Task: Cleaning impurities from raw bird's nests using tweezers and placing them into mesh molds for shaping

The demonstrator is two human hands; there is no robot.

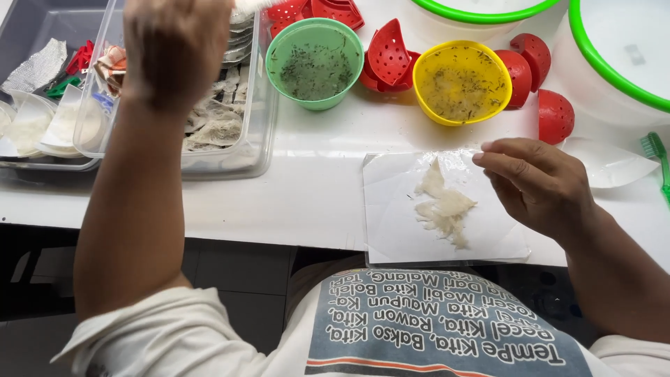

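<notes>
- Pale flaky pieces [442,207]: a small heap of whitish, fibrous fragments lying on a white sheet [391,223] at the near edge of the white table [307,202], directly in front of the person's body.
- Right hand [541,183]: rests on the sheet's far right corner, fingers drawn loosely together with the tips [488,148] pointing left; no piece is visibly clamped between them. The heap lies to the left of these fingertips and slightly nearer the person, close by but apart.
- Long axis of the heap: runs from the far edge of the sheet towards the person, leaning a little to the right, so it lies roughly crosswise to the direction in which the fingers point.
- Left hand [174,49]: raised and blurred over a clear plastic tub [262,132] of greyish, flattened scraps, well apart from the heap; whether its fingers are closed on anything cannot be told.
- Nearer hand: the right, by a wide margin.
- Surroundings: a green bowl [315,63] and a yellow bowl [460,80], both speckled with dark flecks, stand beyond the sheet among red perforated half-shells [387,59].
</notes>
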